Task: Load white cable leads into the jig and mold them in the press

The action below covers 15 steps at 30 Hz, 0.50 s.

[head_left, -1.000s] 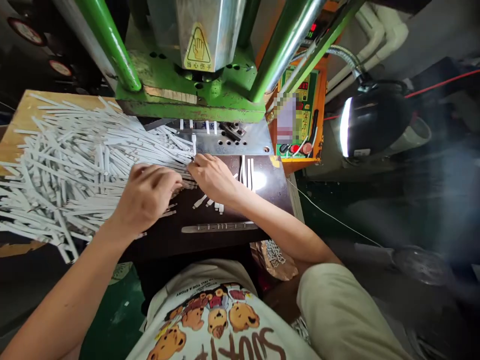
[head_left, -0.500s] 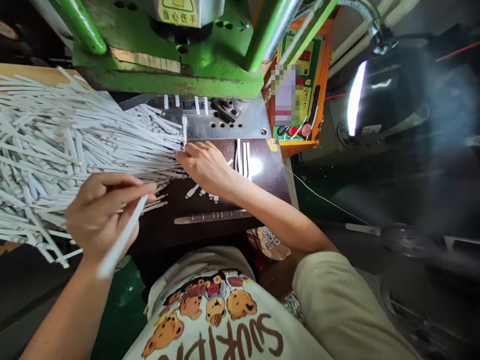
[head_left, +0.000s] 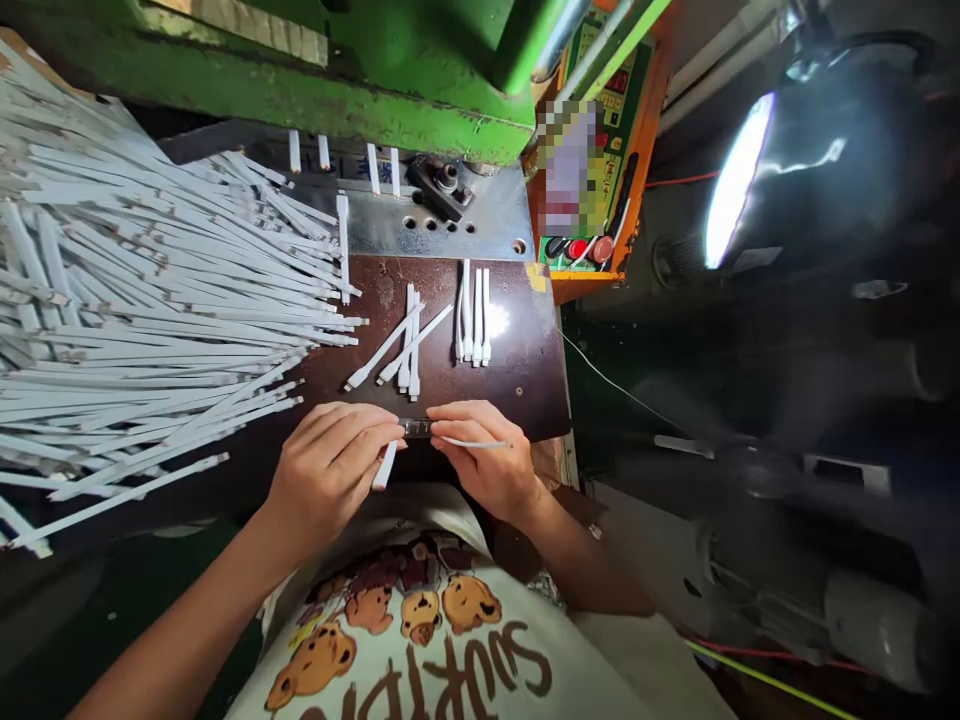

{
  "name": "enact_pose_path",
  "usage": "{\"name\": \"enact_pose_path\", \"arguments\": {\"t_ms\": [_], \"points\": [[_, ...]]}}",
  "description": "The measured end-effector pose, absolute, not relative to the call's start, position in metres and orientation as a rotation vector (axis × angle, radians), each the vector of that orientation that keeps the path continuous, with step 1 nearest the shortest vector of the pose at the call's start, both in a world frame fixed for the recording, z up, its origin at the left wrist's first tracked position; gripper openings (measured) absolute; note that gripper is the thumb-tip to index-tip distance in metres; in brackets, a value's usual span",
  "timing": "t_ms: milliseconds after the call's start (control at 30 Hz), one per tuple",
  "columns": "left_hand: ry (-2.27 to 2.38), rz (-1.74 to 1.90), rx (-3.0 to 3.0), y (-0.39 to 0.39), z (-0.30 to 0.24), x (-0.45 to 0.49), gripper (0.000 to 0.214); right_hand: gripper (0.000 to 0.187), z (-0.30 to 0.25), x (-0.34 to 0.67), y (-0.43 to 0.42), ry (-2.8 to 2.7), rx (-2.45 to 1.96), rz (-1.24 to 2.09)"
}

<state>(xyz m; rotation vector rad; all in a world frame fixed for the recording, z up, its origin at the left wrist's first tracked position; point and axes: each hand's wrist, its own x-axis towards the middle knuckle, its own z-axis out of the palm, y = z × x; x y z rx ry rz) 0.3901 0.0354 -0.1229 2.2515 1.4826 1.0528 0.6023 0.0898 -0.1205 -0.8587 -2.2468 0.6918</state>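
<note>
both hands meet at the near edge of the dark surface (head_left: 525,380): left hand (head_left: 330,480) fingers clamped on a white strip (head_left: 385,466), right hand (head_left: 487,460) fingers pinching a thinner strip (head_left: 480,443).

Big heap of white strips (head_left: 150,290) at left of frame, dark brown work plate (head_left: 525,370) in the middle, bright green press frame (head_left: 300,70) up top, orange control box (head_left: 600,150), cream shirt with brown teddy bears (head_left: 420,620).
</note>
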Motion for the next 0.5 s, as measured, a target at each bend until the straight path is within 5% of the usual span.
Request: {"name": "enact_pose_path", "arguments": {"t_ms": [500], "points": [[1.301, 0.824, 2.483, 0.047, -0.113, 0.378, 0.019, 0.018, -0.104, 0.612, 0.122, -2.636, -0.58, 0.713]]}}
